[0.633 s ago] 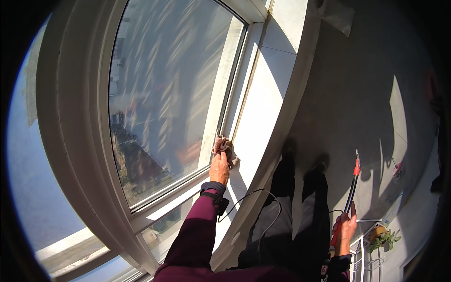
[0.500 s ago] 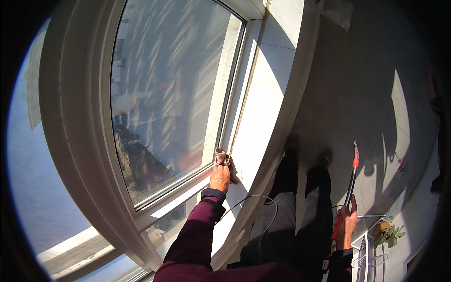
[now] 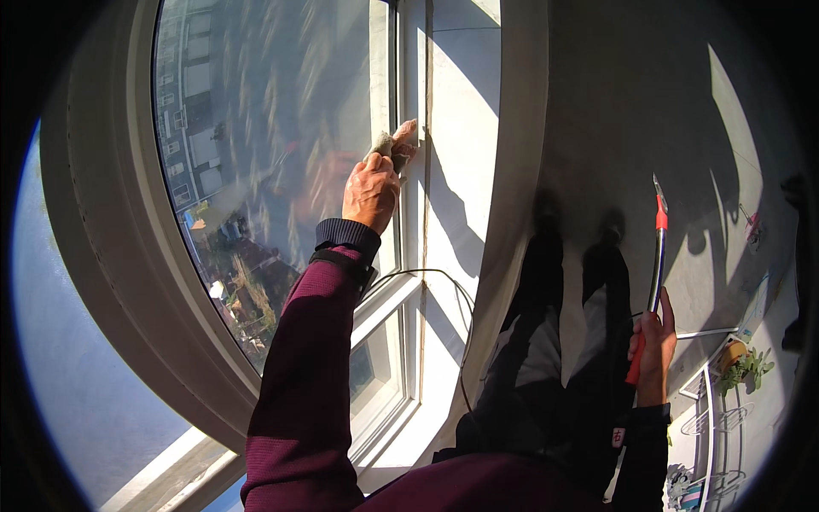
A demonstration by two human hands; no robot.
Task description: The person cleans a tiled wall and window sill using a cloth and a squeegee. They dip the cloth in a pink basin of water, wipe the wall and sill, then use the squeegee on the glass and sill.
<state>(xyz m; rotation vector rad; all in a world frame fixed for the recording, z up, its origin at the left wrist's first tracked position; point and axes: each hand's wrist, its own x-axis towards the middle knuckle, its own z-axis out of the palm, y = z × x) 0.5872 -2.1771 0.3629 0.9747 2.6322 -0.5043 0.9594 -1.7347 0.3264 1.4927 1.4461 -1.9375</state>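
My left hand [image 3: 373, 192] is closed on a crumpled, pale cleaning cloth [image 3: 382, 147]. It presses the cloth to the right side of the white window frame [image 3: 413, 72], beside the glass pane [image 3: 281, 102]. My right hand [image 3: 655, 346] hangs low at the right, wrapped round the red grip of a long stick-like tool [image 3: 656, 269]. The tool has a shiny dark shaft, a red collar and a narrow metal tip pointing away from me; its exact kind is unclear.
A sunlit white sill [image 3: 456, 171] runs along the window's right. A thin dark cable [image 3: 467, 299] loops beside my left arm. At the lower right, a white wire rack [image 3: 710, 427] stands near a potted plant [image 3: 746, 369]. The grey floor [image 3: 614, 111] lies beyond my legs.
My left hand has moved with the cloth from the pane's lower corner up along the side of the frame. The view has shifted; my right hand still holds the tool.
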